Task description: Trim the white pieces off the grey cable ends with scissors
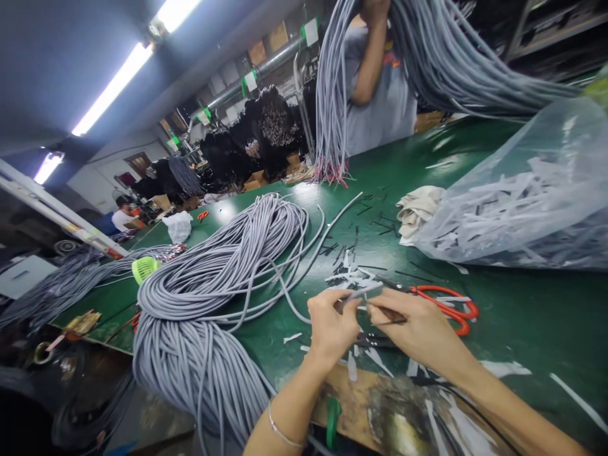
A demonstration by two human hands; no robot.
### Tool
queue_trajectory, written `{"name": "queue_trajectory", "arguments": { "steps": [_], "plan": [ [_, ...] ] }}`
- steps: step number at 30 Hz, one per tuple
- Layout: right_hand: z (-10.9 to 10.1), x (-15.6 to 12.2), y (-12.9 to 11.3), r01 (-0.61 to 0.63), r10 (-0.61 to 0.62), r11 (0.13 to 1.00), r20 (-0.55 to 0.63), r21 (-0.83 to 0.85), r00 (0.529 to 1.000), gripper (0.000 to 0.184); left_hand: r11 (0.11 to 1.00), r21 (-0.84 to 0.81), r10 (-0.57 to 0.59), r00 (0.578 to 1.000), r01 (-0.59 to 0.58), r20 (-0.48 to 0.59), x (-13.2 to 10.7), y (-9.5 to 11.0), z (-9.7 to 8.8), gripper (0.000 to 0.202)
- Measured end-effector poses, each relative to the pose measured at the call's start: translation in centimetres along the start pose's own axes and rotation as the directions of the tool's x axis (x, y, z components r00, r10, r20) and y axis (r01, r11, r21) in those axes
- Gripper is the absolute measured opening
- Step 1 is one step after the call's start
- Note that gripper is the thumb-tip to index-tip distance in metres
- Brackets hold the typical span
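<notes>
My left hand point(332, 322) is closed on the end of a grey cable point(298, 311), with a short length sticking out past the fingers. Opposite it, my right hand point(409, 316) pinches at the same cable end; a thin dark piece shows between its fingers, too small to name. Both hands are close together above the table. Red-handled scissors point(446, 305) lie just beyond my right hand, partly hidden by it. A big bundle of grey cables point(204, 278) spreads to the left and hangs over the near table edge.
A clear plastic bag of white scraps point(527, 209) stands at right beside a crumpled cloth point(418, 212). White and black offcuts litter the green table point(522, 316). Across it, another person point(380, 95) holds up grey cables. A stained wooden board point(354, 396) lies at the near edge.
</notes>
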State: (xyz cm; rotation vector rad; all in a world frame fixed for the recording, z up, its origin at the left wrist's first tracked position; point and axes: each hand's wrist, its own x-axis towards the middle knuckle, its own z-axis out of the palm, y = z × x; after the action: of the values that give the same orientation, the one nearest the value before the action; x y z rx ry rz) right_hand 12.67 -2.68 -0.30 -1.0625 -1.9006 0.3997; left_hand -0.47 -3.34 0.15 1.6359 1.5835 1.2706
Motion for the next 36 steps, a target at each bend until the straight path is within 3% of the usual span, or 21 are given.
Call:
{"name": "queue_trajectory", "arguments": {
  "steps": [2, 5, 8, 10, 13, 15, 17, 21, 25, 28, 30, 32, 34, 36],
  "plan": [
    [0.3, -0.1, 0.1, 0.008, -0.008, 0.999, -0.005, -0.040, 1.000, 0.030, 0.945, -0.279, -0.127, 0.977, 0.172, 0.172, 0.5, 0.0, -0.4, 0.026],
    [0.2, -0.1, 0.2, -0.002, 0.002, 0.998, -0.006, -0.060, 1.000, 0.031, 0.727, -0.555, -0.151, 0.883, 0.405, 0.445, 1.2, 0.1, -1.2, 0.050],
    [-0.6, 0.2, 0.2, -0.047, 0.048, 0.999, 0.028, -0.016, 0.998, 0.032, 0.624, -0.626, -0.122, 0.850, 0.468, 0.513, 1.5, 0.3, -1.7, 0.054],
    [-1.3, 0.4, 0.1, -0.123, 0.122, 0.989, 0.009, 0.077, 0.992, 0.032, 0.653, -0.611, -0.114, 0.855, 0.448, 0.506, 1.4, 0.3, -1.7, 0.052],
    [-2.1, 0.7, -0.3, -0.237, 0.254, 0.935, -0.032, 0.265, 0.967, 0.031, 0.804, -0.494, -0.047, 0.863, 0.332, 0.503, 1.0, 0.2, -1.4, 0.053],
    [-2.2, 0.9, -0.5, -0.276, 0.294, 0.892, 0.006, 0.357, 0.956, 0.037, 0.910, -0.383, 0.054, 0.874, 0.155, 0.483, 0.7, 0.3, -1.4, 0.054],
    [-2.2, 1.0, -0.5, -0.294, 0.289, 0.857, 0.077, 0.424, 0.954, 0.043, 0.956, -0.290, 0.185, 0.877, -0.055, 0.444, 0.3, 0.5, -1.4, 0.053],
    [-2.1, 0.9, -0.4, -0.288, 0.230, 0.828, 0.177, 0.481, 0.957, 0.047, 0.934, -0.210, 0.347, 0.871, -0.289, 0.347, -0.1, 0.9, -1.5, 0.048],
    [-2.1, 0.6, -0.8, -0.148, 0.141, 0.928, 0.046, 0.343, 0.989, 0.043, 0.906, 0.072, 0.401, 0.901, -0.416, 0.164, -0.2, 0.7, -1.3, 0.032],
    [-1.7, 0.6, -1.0, -0.092, 0.092, 0.953, 0.014, 0.290, 0.996, 0.047, 0.759, 0.310, 0.550, 0.819, -0.572, 0.165, -0.3, 0.4, -1.0, 0.029],
    [-1.4, 0.8, -0.8, -0.161, 0.170, 0.939, -0.003, 0.304, 0.985, 0.050, 0.636, 0.383, 0.642, 0.735, -0.669, 0.219, -0.5, 0.3, -0.7, 0.029],
    [-1.1, 1.0, -0.4, -0.254, 0.264, 0.906, 0.018, 0.339, 0.964, 0.053, 0.569, 0.409, 0.693, 0.684, -0.713, 0.229, -0.7, 0.3, -0.6, 0.029],
    [-0.9, 1.1, -0.2, -0.321, 0.309, 0.864, 0.097, 0.388, 0.946, 0.055, 0.581, 0.417, 0.707, 0.687, -0.699, 0.167, -0.7, 0.4, -0.7, 0.029],
    [-0.9, 1.0, -0.3, -0.349, 0.299, 0.825, 0.182, 0.444, 0.937, 0.056, 0.643, 0.424, 0.669, 0.738, -0.637, 0.093, -0.6, 0.4, -0.8, 0.029]
  ]
}}
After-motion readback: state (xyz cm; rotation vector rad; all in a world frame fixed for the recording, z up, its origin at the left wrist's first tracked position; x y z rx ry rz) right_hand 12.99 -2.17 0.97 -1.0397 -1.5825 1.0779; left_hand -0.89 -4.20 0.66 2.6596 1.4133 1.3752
